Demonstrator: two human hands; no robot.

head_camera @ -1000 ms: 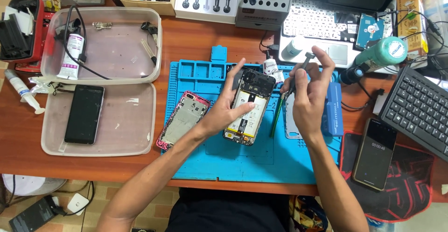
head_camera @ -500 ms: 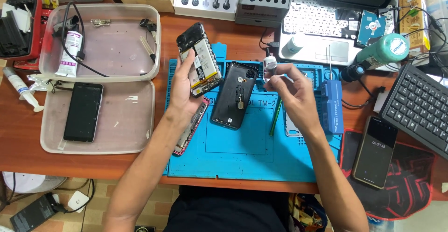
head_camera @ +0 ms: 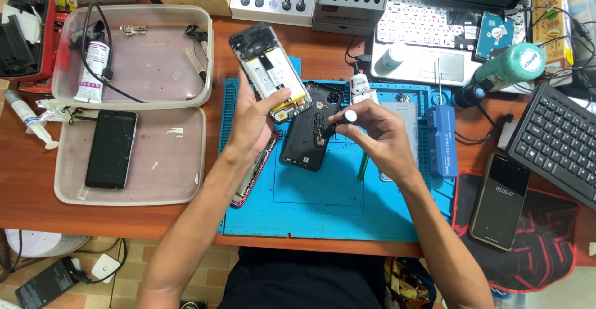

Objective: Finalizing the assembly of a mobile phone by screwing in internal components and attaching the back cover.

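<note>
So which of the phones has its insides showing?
The opened phone in the left hand, held above the blue mat. The phone in the clear tray and the one on the red pad show only dark screens.

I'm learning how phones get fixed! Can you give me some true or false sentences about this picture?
1. The left hand holds an opened phone up off the mat. True.
2. The right hand is empty. False: it holds a small black tool with a white end.
3. A black back cover lies on the blue mat. True.
4. The tray holds a red phone. False: the phone in it is black.
</note>
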